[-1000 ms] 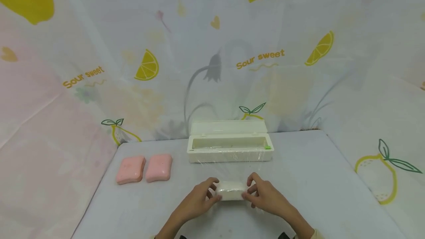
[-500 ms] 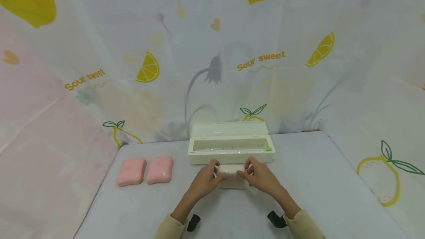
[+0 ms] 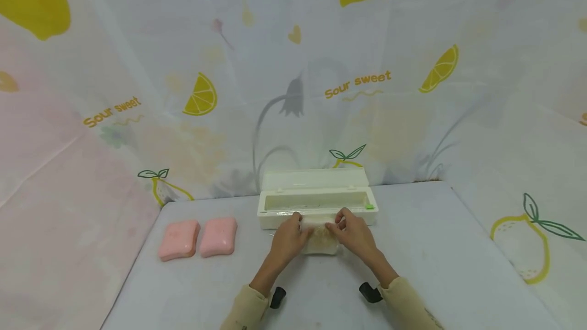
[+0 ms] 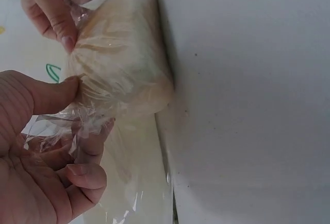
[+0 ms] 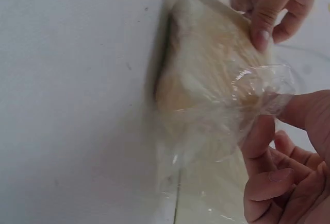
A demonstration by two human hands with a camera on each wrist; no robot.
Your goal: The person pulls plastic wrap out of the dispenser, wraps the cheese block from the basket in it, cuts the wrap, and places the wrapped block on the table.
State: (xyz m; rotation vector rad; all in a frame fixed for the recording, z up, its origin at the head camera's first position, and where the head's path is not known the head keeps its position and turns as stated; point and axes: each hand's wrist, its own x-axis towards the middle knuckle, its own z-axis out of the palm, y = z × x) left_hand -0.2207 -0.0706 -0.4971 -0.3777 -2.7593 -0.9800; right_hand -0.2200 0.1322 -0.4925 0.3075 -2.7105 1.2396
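A cream-coloured soap bar [image 3: 321,242] in clear cling film [image 5: 206,128] is tilted up in front of the white cling film dispenser [image 3: 316,220]. My left hand [image 3: 286,238] grips its left end, the thumb pressing the gathered film in the left wrist view. On the right end, my right hand [image 3: 356,237] pinches the film between thumb and curled finger. Creases in the film run across the bar [image 4: 124,49]. Part of the bar's far side is hidden by the fingers.
Two pink soap bars [image 3: 179,240] lie side by side on the left of the white table [image 3: 440,269]. The dispenser's lid [image 3: 315,178] stands raised at the back, and a green slider [image 3: 369,207] sits at its right end. A lemon-printed cloth hangs behind.
Both hands have moved forward with the wrapped soap bar, from the table's front towards the dispenser. The bar has been tipped up, and its broad face now shows.
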